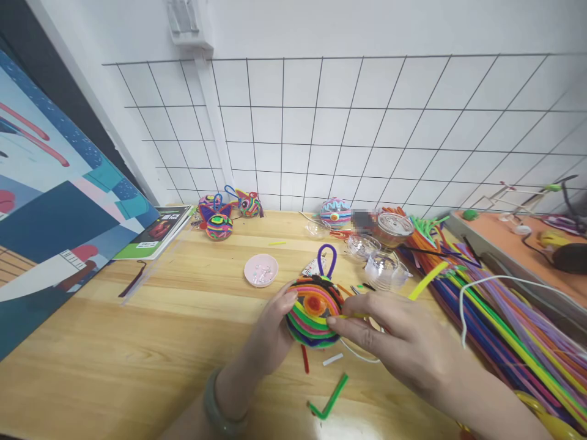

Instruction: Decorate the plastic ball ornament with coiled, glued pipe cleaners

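Observation:
My left hand (pixel 270 327) is closed around the left side of a ball (pixel 314 336) wrapped in rows of coloured pipe cleaners. The ball has an orange round eye facing me and a purple loop (pixel 327 260) standing on top. At the ball's right side, my right hand (pixel 394 333) pinches a yellow pipe cleaner (pixel 426 281), its fingertips pressed against the wrapped surface beside the eye. The yellow length passes behind the hand and sticks out above it. Below the ball lie a bent green pipe cleaner (pixel 331 400), a short red piece (pixel 305 359) and a small white strip (pixel 332 360).
A pink dish (pixel 261 271) holds small shiny bits. Several clear plastic shells (pixel 385 269) stand at the right, near a heap of pipe cleaners (pixel 499 324). Finished-looking wrapped ornaments (pixel 218 225) sit by the wall. A picture board (pixel 68 201) leans at the left. A white cord (pixel 463 311) curves at the right.

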A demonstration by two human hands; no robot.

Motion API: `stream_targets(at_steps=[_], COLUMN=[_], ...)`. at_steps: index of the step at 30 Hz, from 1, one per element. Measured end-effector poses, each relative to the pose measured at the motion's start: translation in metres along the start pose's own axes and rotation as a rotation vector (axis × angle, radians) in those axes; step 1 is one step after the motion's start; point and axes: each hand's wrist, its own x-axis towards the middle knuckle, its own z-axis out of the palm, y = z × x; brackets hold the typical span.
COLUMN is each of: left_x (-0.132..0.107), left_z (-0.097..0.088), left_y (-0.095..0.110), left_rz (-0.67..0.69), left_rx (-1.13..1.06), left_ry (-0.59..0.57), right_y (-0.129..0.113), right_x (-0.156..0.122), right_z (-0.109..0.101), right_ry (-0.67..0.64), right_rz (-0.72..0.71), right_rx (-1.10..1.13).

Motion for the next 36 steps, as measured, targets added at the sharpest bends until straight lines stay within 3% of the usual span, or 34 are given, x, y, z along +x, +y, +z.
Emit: stream_targets(at_steps=[7, 14, 21, 28, 36], left_x=[0.001, 0.001, -0.002, -0.003, -0.005], left_z=[-0.003, -0.004, -0.004, -0.001, 0.002], left_y=[-0.001, -0.002, -0.001, 0.000, 0.000], left_rz=[-0.085, -0.088, -0.091, -0.067, -0.063], left_rx=[-0.008, 0.000, -0.042, -0.081, -0.108], left_ry=[-0.100, -0.083, -0.066, -0.073, -0.055], right_y=[-0.001, -0.009, 0.001, 0.005, 0.005], right_x=[0.001, 0.003, -0.002, -0.001, 0.001], right_z=[-0.001, -0.008, -0.001, 0.001, 0.004], right_ry=[-0.033, -0.046, 0.011, -0.003, 0.031], right_rz=[0.040, 0.060, 0.013, 0.119, 0.127], right_rx=[0.013, 0.033, 0.067, 0.166, 0.203])
